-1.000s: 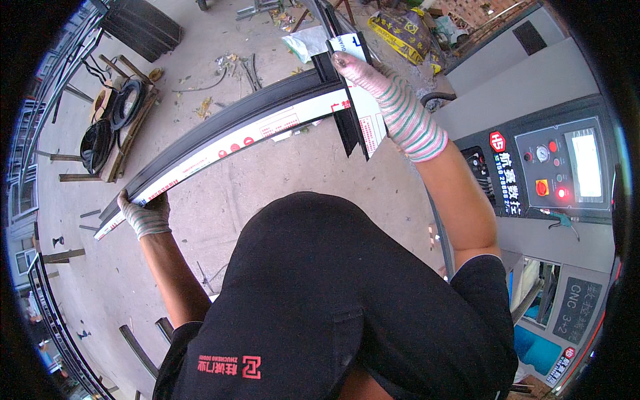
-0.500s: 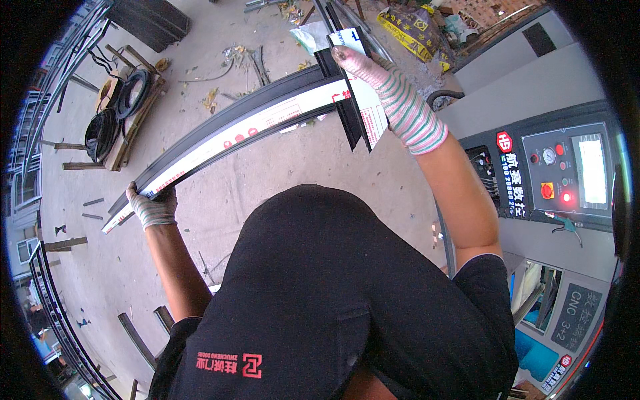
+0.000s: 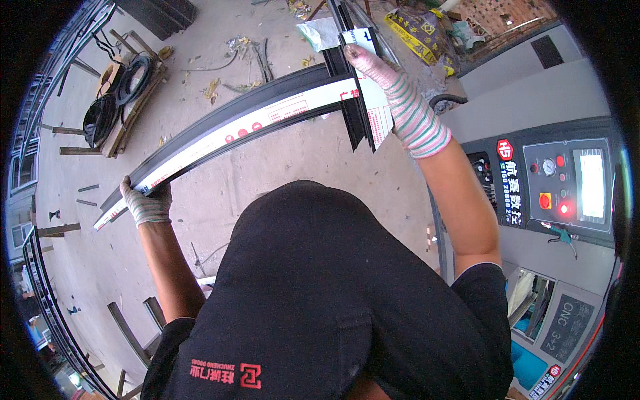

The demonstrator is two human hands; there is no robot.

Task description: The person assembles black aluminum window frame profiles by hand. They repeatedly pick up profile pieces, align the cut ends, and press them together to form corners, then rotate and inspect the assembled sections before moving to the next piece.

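Note:
A long black metal profile (image 3: 267, 118), faced with white printed film, spans between my hands and looks bowed in this wide view. My left hand (image 3: 148, 201), in a striped knit glove, is closed around its near left end, thumb over the edge. At the far right, a crosswise black profile (image 3: 355, 123) meets the long one, and its slanted end points toward me. My right hand (image 3: 393, 90), gloved in striped knit, grips this crosswise profile with the thumb on top; the other fingers are mostly hidden. Crumpled clear plastic (image 3: 320, 35) sits beside that junction.
On my right stands a grey machine with a control panel (image 3: 567, 180) and lit screen. Coiled black hoses (image 3: 133, 80) lie on a pallet at the left. A yellow-and-black sack (image 3: 420, 37) and scraps lie beyond. Profile pieces (image 3: 127, 333) stand at lower left.
My left hand and the near end of the long profile have shifted slightly left. The right hand and the junction have moved a little right. Both grips stay the same.

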